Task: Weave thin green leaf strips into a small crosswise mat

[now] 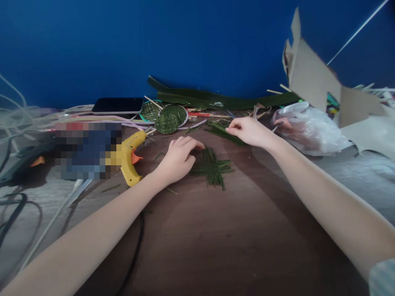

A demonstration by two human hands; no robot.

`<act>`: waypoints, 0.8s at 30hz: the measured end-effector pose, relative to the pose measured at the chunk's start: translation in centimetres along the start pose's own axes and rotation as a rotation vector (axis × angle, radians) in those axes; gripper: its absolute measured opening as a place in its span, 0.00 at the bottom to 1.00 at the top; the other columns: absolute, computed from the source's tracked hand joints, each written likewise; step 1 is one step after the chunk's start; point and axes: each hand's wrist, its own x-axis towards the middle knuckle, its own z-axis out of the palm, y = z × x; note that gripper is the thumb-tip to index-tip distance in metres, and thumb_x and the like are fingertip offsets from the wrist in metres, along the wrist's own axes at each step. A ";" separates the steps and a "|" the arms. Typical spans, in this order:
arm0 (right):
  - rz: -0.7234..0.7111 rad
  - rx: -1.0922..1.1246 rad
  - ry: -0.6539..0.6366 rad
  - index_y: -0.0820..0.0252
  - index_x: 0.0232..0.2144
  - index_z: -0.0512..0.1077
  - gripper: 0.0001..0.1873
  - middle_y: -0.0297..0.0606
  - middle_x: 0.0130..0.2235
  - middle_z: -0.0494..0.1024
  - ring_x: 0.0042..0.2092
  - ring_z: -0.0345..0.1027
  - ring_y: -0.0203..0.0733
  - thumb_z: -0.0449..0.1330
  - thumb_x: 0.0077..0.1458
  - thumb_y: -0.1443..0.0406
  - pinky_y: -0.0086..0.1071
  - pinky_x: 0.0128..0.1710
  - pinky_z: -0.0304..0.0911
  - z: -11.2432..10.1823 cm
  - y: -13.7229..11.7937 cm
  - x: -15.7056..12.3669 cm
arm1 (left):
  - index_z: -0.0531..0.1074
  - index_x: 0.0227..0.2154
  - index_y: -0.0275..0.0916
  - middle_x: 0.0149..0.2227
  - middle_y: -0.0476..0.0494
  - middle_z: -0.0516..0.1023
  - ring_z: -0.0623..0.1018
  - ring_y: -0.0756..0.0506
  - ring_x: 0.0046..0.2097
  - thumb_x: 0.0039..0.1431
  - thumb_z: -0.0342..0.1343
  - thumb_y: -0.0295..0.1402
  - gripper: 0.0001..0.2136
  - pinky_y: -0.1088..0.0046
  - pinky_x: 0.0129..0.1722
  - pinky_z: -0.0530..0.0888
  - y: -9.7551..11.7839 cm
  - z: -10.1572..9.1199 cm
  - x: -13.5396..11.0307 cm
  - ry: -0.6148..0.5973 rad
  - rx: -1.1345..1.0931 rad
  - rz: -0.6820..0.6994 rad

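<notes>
A small mat of green leaf strips [214, 167], crossed over and under each other, lies on the brown table. My left hand [179, 158] rests at its upper left corner, index finger stretched out to its edge, thumb apart from it. Beyond the mat is a loose bundle of green leaf strips [218, 129]. There my right hand [247, 130] has thumb and forefinger pinched together at the strips. The fingertips appear to hold one strip, though its far end blends into the bundle.
A yellow glue gun [129, 158] lies left of my left hand. Behind are round woven green pieces [169, 118], a phone [119, 105] and a long green leaf [210, 98]. On the right are a clear plastic bag [314, 129] and cut cardboard [317, 68]. Cables cross the left side.
</notes>
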 end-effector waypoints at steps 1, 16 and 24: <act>0.001 0.005 0.008 0.59 0.23 0.69 0.10 0.35 0.22 0.70 0.25 0.62 0.37 0.57 0.53 0.61 0.33 0.28 0.54 0.0 0.0 0.0 | 0.69 0.40 0.38 0.43 0.45 0.74 0.69 0.43 0.46 0.46 0.42 0.19 0.19 0.62 0.49 0.62 0.1 0.0 0.0 -0.002 0.018 0.007; -0.172 0.214 0.042 0.58 0.27 0.66 0.05 0.36 0.27 0.77 0.29 0.67 0.38 0.54 0.54 0.65 0.33 0.33 0.59 0.4 -2.6 -1.3 | 0.65 0.42 0.37 0.47 0.41 0.69 0.66 0.39 0.49 0.52 0.56 0.40 0.17 0.57 0.49 0.63 0.3 0.4 -0.2 -0.028 0.123 -0.011; -0.243 0.393 0.064 0.57 0.38 0.65 0.08 0.32 0.27 0.73 0.31 0.66 0.37 0.54 0.52 0.67 0.33 0.35 0.59 2.0 -4.4 -2.7 | 0.64 0.44 0.37 0.48 0.40 0.67 0.65 0.38 0.50 0.51 0.57 0.41 0.19 0.57 0.49 0.63 0.4 0.5 0.0 -0.039 0.111 -0.027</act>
